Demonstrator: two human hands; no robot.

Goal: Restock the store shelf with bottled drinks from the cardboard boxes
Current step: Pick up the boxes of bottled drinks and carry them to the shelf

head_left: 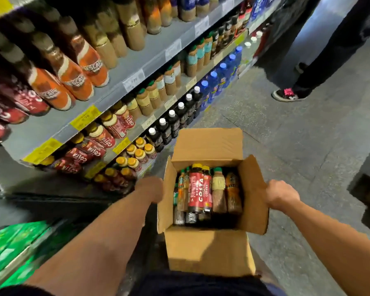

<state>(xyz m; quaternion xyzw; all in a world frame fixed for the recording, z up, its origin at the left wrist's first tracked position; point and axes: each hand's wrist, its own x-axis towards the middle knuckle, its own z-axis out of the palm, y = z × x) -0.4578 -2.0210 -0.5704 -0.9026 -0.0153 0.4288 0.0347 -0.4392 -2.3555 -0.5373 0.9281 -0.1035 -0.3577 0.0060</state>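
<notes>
Cardboard box (209,251) of bottled drinks (199,189), held by left hand (152,189) and right hand (281,194).

Bottles (207,193) packed beneath open flaps (254,193).

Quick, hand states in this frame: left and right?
Left hand: against left flap of the cardboard box, fingers hidden; cannot tell.
Right hand: closed, gripping the box's right flap.

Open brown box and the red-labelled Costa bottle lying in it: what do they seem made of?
The open brown box: matt cardboard, seemingly corrugated, judging by creased flaps and raw edges. The red-labelled Costa bottle: probably plastic, under a glossy printed sleeve catching light.
</notes>
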